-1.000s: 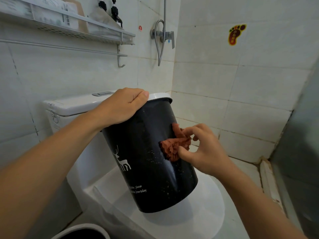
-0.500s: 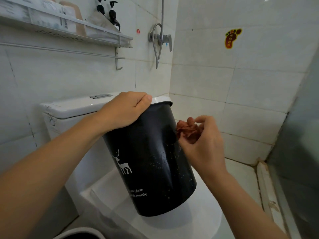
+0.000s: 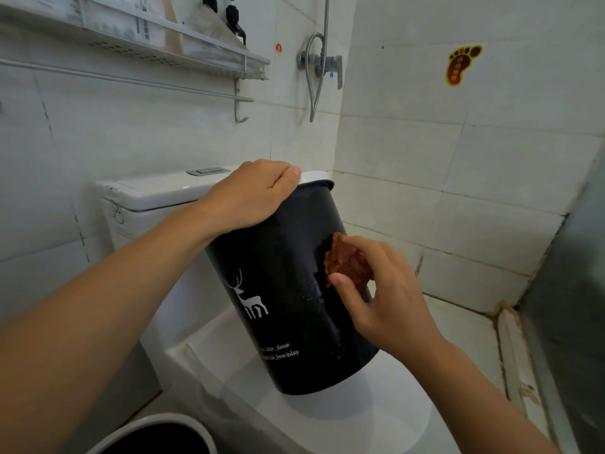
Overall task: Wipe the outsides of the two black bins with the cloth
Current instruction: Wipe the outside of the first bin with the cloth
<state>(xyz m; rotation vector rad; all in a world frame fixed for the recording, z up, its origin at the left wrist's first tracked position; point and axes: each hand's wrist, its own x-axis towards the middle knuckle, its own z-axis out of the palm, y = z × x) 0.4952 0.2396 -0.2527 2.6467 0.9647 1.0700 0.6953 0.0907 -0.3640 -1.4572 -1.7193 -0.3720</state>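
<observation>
Bin: black bin (image 3: 281, 290) with a white deer print, tilted, its base resting on the closed toilet lid (image 3: 376, 417).
Left hand: left hand (image 3: 252, 194) draped over the bin's rim, grip closed on the rim.
Right hand: right hand (image 3: 383, 296), grip pinching the cloth.
Cloth: reddish-brown cloth (image 3: 347, 260), bunched, pressed to the bin's right side.
Second bin: white-rimmed second bin (image 3: 154, 435) at the bottom edge, left of the toilet.

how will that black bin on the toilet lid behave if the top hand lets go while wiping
The black bin leans tilted on the toilet lid, so it would likely tip or slide. The left hand steadies it alone, suggesting it is light. Its glossy wall looks slippery under the cloth.
</observation>
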